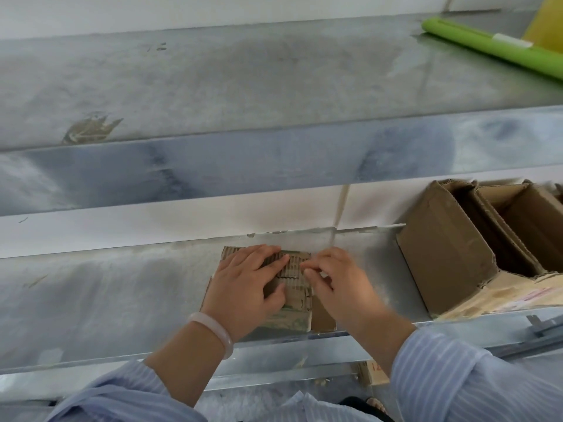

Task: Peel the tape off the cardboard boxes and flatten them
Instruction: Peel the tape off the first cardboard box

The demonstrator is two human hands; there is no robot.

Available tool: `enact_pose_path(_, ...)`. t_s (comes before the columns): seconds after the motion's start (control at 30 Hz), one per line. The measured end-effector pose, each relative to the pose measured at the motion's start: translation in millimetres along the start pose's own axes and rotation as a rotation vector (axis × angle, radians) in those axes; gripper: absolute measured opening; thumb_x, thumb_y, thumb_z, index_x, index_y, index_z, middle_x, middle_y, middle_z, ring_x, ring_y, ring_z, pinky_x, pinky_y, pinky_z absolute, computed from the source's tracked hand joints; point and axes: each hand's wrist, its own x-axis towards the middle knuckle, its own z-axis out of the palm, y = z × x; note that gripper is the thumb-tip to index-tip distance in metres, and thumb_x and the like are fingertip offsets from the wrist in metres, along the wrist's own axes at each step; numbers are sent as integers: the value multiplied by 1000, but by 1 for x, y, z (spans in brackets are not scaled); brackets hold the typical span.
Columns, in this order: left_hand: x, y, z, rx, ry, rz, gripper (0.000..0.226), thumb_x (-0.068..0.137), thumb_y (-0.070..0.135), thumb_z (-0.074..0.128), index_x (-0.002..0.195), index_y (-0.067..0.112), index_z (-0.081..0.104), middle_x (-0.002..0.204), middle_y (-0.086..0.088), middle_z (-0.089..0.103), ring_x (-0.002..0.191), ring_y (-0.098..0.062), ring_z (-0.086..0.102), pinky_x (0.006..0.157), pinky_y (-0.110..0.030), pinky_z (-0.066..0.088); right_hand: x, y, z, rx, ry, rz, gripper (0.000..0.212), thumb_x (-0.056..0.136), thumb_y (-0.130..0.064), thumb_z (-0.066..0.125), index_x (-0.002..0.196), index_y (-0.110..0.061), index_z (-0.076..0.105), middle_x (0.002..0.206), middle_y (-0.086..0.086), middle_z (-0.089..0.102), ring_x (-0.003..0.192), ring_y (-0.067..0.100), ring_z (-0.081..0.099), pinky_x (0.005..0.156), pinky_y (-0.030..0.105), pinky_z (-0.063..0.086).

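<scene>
there, on the metal shelf [106, 300], the left hand [243, 287] presses flat, fingers straight, on the small cardboard box [294, 296] by the near edge. the right hand [338, 283] pinches the box's right side with curled fingertips [308, 271]. open boxes [441, 254] stand further right, a green roll [487, 47] far beyond.

Top of box [297, 296] largely hidden under left hand [243, 287]; its right side behind right hand [338, 281]. Right fingertips [307, 271] curled at box edge, blurred: whether they pinch anything, cannot tell. At right, open boxes [441, 251] cut off by frame edge; red print [518, 296] on flap unreadable. Green roll [487, 45], yellow thing [545, 19] cut off at right. Sandal [376, 405] cut by bottom edge.
</scene>
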Motion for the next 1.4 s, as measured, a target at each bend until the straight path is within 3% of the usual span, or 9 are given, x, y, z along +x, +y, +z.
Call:
enact_pose_path(0.13,0,2,2,1,3,-24,48,86,50,44,123,29,66,130,10,59,120,-14,53,101,-40,44,0,-2,1,114,41,132,17,88,-21,70,103,-29,71,103,-22,44,81,-5,58,73,0,43)
enact_pose_path(0.27,0,7,3,4,10,-64,48,87,50,43,125,29,64,132,11,57,121,-14,52,103,-40,43,7,3,-5,207,59,273,15,86,-21,73,86,-36,73,95,-18,64,79,-6,62,67,5,46)
enact_pose_path(0.37,0,8,4,3,16,-67,48,88,48,43,125,28,64,132,10,57,122,-15,52,105,-41,41,6,10,-7,489,-28,497,19,94,-15,62,108,-24,71,92,-9,71,80,6,70,76,22,58)
enact_pose_path(0.47,-1,8,3,16,6,-65,48,90,48,41,127,28,62,133,9,56,123,-15,51,105,-41,40,2,19,-1,398,-211,606,25,97,-29,57,121,-29,63,109,-10,67,100,11,65,95,36,53)
enact_pose_path(0.67,-1,8,1,15,-23,-69,49,90,49,39,130,29,60,136,10,55,125,-15,49,106,-41,40,3,14,8,602,-143,763,13,93,-21,64,97,-10,70,84,6,76,80,18,73,72,30,61)
enact_pose_path(0.83,0,10,-1,-11,-14,-86,49,88,49,41,127,28,63,134,10,56,123,-16,51,104,-44,43,4,9,1,641,-98,758,17,95,-15,61,98,1,65,87,14,74,81,26,73,66,30,60)
enact_pose_path(0.97,1,12,-2,-17,-44,-101,52,86,51,38,127,30,63,136,11,55,125,-17,50,105,-45,42,6,3,-10,599,4,671,15,95,-16,60,87,-6,67,71,2,72,61,10,68,56,22,56)
enact_pose_path(1.17,4,14,-5,-16,-59,-130,57,83,53,35,128,30,62,138,9,55,127,-17,50,109,-42,38,14,-6,-20,489,-63,498,15,92,-20,63,78,-18,70,75,-7,73,71,5,68,69,22,57)
enact_pose_path(1.4,4,18,-3,-79,-4,-135,36,78,37,63,113,30,68,131,3,61,121,-24,56,103,-46,41,8,-11,-17,420,-32,386,14,90,-25,66,76,-23,69,73,-11,70,67,-3,61,59,7,41)
